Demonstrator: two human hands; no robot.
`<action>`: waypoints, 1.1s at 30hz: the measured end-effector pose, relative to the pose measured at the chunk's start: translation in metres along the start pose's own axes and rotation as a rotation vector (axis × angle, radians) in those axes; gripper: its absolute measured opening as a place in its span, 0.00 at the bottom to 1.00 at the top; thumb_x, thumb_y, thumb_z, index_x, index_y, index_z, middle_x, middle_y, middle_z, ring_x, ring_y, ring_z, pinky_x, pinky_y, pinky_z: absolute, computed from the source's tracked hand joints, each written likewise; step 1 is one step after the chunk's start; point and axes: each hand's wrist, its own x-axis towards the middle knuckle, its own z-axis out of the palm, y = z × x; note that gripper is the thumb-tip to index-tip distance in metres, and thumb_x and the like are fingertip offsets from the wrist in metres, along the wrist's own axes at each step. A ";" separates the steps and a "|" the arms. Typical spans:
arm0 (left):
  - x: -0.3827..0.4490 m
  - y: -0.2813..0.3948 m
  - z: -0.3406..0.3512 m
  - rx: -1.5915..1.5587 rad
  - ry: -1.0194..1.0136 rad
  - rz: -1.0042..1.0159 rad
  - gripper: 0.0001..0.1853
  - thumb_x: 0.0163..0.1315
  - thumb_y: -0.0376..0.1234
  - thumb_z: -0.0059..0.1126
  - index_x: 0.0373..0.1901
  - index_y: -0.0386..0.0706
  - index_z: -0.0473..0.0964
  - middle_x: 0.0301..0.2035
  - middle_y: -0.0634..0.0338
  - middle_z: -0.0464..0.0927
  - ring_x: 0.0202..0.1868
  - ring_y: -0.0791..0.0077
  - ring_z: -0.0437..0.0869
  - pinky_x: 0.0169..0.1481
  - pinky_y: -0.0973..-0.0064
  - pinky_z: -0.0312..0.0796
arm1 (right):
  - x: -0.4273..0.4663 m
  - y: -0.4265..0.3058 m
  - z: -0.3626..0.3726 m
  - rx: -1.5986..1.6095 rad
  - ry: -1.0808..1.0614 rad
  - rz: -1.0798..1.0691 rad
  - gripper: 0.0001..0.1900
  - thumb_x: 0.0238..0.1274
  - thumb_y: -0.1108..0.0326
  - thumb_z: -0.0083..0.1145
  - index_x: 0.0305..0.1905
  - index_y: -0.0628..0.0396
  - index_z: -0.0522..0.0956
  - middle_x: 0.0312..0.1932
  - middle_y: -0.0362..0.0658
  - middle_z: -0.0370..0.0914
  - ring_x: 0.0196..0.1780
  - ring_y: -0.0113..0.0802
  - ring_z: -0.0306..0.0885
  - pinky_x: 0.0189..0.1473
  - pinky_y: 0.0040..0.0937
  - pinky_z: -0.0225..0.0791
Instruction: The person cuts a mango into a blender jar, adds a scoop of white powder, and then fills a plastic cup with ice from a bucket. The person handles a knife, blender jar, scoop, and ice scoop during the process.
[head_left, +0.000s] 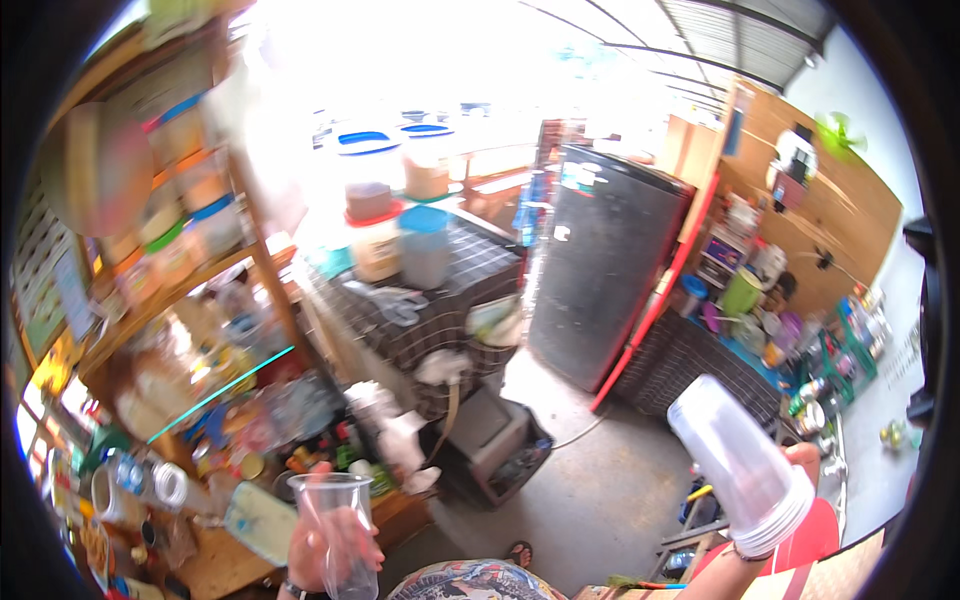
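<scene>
A single clear plastic cup (349, 517) is in my left hand (319, 547), its rim facing up. My fingers show through its wall. On the right, my right hand (804, 461) grips a nested stack of translucent plastic cups (731, 457). The stack is tilted, with the closed end up to the left and the piled rims down to the right. Much of my right hand is hidden behind the stack. Below my left hand and to its left lies a pale rectangular tray or board (262, 521) on a wooden counter (217, 566).
Crowded wooden shelves (172, 281) with lidded tubs stand at left. A cloth-covered table (480, 262) bears several lidded containers (424, 247). Beyond the grey floor (600, 465) stands a dark refrigerator (600, 262). A dark bin (499, 450) sits on the floor; a red stool or chair (814, 532) is at right.
</scene>
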 end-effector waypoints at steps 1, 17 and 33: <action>0.025 -0.027 0.013 -0.140 -0.069 -0.125 0.53 0.70 0.60 0.57 0.85 0.61 0.33 0.48 0.39 0.80 0.37 0.48 0.88 0.37 0.54 0.84 | 0.007 -0.011 -0.019 0.024 0.077 0.038 0.11 0.58 0.60 0.50 0.27 0.56 0.72 0.24 0.48 0.77 0.25 0.39 0.77 0.34 0.37 0.79; 0.310 -0.440 0.126 0.151 -0.008 -1.000 0.32 0.70 0.57 0.55 0.65 0.47 0.68 0.44 0.44 0.83 0.41 0.48 0.88 0.44 0.53 0.81 | 0.045 -0.008 -0.239 -0.215 0.393 -0.339 0.05 0.66 0.77 0.61 0.45 0.58 0.81 0.30 0.34 0.80 0.29 0.21 0.79 0.33 0.22 0.74; 0.531 -0.713 0.383 0.352 -0.634 -1.116 0.38 0.66 0.43 0.70 0.72 0.45 0.62 0.56 0.52 0.80 0.56 0.54 0.83 0.58 0.54 0.75 | 0.276 -0.034 -0.340 -0.229 0.717 -0.298 0.07 0.64 0.79 0.65 0.41 0.57 0.78 0.35 0.35 0.80 0.36 0.21 0.79 0.39 0.25 0.76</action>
